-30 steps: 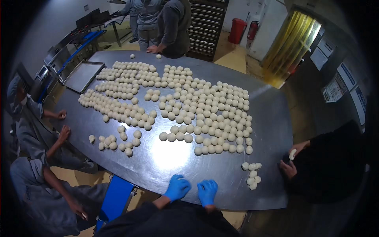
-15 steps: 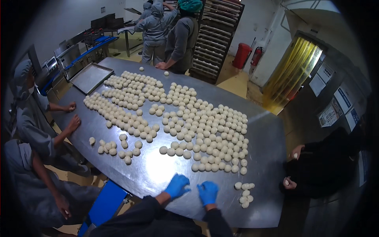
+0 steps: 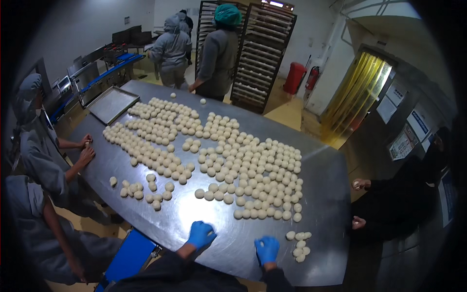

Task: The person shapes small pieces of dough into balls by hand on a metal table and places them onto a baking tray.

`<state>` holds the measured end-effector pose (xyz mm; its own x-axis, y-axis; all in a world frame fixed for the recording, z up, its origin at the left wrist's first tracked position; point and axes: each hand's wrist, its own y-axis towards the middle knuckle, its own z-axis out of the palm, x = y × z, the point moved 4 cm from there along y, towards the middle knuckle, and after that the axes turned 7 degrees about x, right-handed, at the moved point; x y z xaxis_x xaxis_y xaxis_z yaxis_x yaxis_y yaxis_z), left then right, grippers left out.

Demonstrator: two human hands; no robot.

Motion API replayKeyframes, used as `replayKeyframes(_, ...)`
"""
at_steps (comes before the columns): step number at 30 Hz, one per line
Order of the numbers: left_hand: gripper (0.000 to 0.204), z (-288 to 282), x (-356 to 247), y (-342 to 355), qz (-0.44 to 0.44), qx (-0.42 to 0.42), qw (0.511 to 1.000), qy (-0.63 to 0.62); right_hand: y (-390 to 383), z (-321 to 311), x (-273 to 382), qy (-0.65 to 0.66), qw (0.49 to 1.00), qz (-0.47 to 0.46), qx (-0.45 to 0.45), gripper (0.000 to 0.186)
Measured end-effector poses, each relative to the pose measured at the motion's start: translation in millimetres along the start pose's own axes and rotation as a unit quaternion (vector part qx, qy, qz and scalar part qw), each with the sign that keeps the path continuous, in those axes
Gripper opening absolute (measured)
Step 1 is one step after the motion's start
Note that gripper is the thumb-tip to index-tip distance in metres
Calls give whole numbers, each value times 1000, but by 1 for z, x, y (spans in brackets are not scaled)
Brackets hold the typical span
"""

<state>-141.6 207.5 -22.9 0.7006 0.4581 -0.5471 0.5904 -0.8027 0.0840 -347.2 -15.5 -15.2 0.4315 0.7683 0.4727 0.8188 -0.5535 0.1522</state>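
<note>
Both my hands wear blue gloves and are low over the near edge of the steel table [image 3: 224, 243]. My left hand [image 3: 201, 234] has its fingers curled down toward the metal, hiding whatever is under its palm. Some way to the right, my right hand [image 3: 267, 250] is curled too, knuckles up, and its palm is hidden. Closest to the right hand is a small cluster of pale dough pieces [image 3: 299, 248]. Beyond my hands, many round dough balls [image 3: 258, 185] sit in packed rows. A looser group of dough balls [image 3: 156, 198] lies toward the left.
An empty metal tray [image 3: 113, 104] rests at the table's far left corner. Co-workers [image 3: 46, 131] stand along the left, a person in black [image 3: 399, 204] at the right, another [image 3: 221, 53] at the far side. Tray racks [image 3: 262, 53] stand behind. A blue conveyor [image 3: 127, 258] meets the near left edge.
My hands have moved apart: the left slightly leftward, the right to the right and nearer me. The far person has straightened and turned. The view has shifted slightly.
</note>
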Motion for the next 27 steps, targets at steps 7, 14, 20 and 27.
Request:
replayKeyframes(7, 15, 39, -63, 2, 120, 8, 992, -35, -1, 71, 12, 89, 993, -78, 2, 23)
replayKeyframes(14, 22, 78, 29, -39, 61, 106, 991, 51, -53, 53, -70, 38, 998, 4, 54, 22)
replayKeyframes(20, 12, 60, -32, 25, 137, 34, 988, -59, 32, 56, 26, 74, 989, -127, 6, 22)
replayKeyframes(27, 6, 89, 20, -45, 117, 77, 986, -89, -42, 42, -16, 59, 996, -43, -45, 15)
